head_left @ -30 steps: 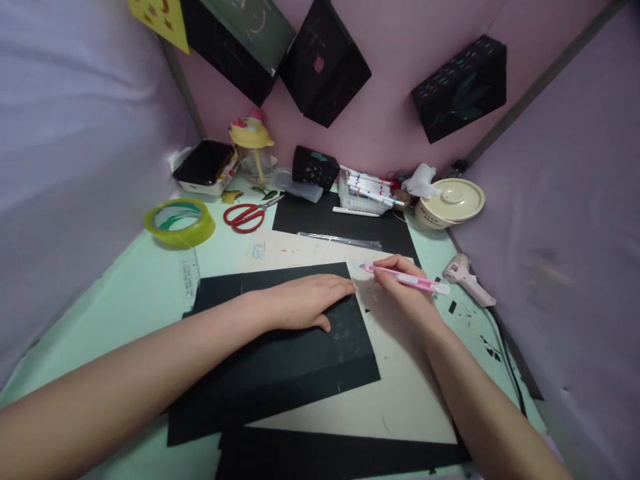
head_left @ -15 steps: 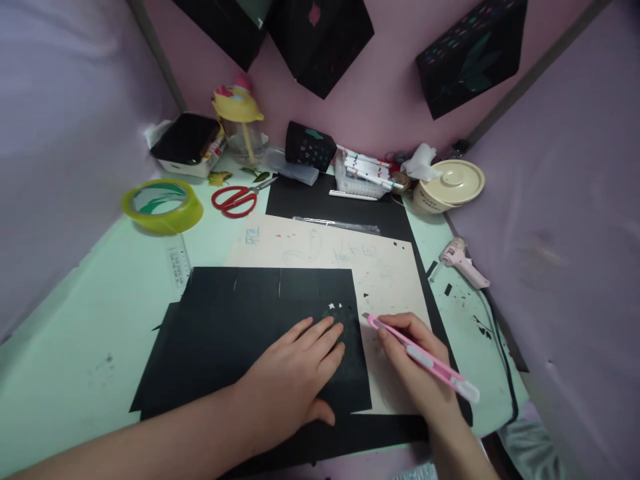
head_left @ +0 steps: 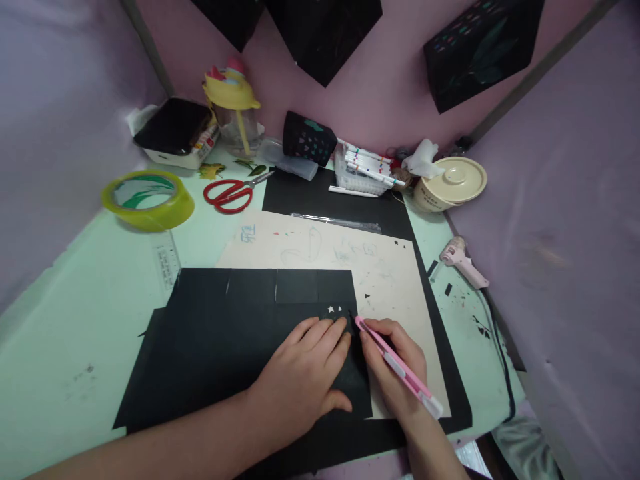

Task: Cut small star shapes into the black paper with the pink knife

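Observation:
My left hand lies flat on the black paper, its fingers stretched toward the sheet's right side. Just beyond the fingertips, a small star-shaped hole and a tiny triangular one show pale through the paper. My right hand grips a pink utility knife like a pen. The knife's tip is at the right edge of the black paper, close to the left fingertips; whether it touches is hard to tell. Under the black paper lies a white sheet with faint pencil drawings and small black scraps.
Red scissors, a yellow tape roll and a clear ruler lie on the left. White markers fill a basket at the back. A pink glue gun with its cord and a lidded cream bowl are at right.
My right hand has moved left with the utility knife, bringing its tip from over the white sheet to the black paper's edge. My left hand stays on the paper. The view has shifted slightly.

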Demonstrator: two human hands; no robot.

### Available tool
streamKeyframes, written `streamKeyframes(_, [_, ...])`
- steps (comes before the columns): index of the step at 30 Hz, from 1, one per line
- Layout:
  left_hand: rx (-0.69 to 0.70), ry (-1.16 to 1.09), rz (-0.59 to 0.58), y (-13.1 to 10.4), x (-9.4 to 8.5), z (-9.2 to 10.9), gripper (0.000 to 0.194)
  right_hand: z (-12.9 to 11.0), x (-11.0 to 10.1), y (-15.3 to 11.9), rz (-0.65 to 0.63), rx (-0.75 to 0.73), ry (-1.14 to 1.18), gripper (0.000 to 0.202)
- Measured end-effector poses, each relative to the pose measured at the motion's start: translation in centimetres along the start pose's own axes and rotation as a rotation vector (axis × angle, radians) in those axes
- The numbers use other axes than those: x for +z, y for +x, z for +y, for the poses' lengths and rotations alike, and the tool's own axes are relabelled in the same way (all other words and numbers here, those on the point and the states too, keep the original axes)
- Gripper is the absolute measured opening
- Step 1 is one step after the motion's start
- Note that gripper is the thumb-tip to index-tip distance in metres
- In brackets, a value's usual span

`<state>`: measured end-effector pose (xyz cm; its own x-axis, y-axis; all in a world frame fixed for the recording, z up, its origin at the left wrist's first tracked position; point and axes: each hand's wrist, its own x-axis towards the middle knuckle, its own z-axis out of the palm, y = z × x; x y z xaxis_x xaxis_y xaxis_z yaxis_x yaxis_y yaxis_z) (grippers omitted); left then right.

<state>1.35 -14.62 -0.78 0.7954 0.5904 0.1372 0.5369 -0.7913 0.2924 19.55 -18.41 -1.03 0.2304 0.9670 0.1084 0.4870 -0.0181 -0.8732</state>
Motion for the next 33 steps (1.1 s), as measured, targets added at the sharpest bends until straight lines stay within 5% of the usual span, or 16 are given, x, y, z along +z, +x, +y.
streamKeyframes(33, [0.022, 0.052, 0.044, 0.12, -0.13, -0.24, 0.076, 0.19, 0.20, 0.03, -0.023, -0.096, -0.062, 0.014])
